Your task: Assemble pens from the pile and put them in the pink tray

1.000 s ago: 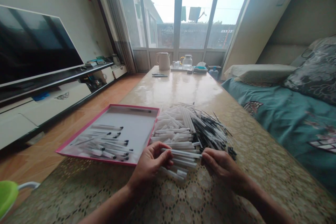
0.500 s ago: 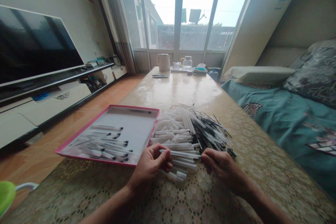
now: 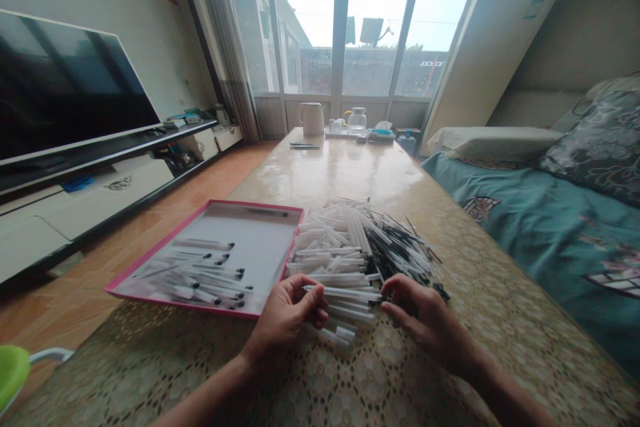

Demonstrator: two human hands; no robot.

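Observation:
My left hand (image 3: 293, 310) pinches a white pen (image 3: 350, 293) near its pointed end, between thumb and fingers. The pen lies across the front of the pile, its dark end pointing right. At that end is my right hand (image 3: 420, 317), thumb and forefinger slightly parted around it; contact is hard to make out. Beyond the hands lie many white pen barrels (image 3: 327, 257). Thin black refills (image 3: 400, 247) are heaped to their right, with small black end plugs (image 3: 441, 291) beside them. A white pen cap (image 3: 345, 333) rests on the table just right of my left hand.
A pink-rimmed tray (image 3: 200, 312) on the left holds several pens with black ends. The patterned table (image 3: 370, 387) stretches toward the window. At its far end stand a beige jug (image 3: 313, 120), a glass pitcher (image 3: 357, 120) and a tissue pack (image 3: 383, 133).
My right hand's thumb and forefinger have parted at the pen's dark end, where they were pinched together before. My left hand keeps its hold in the same place.

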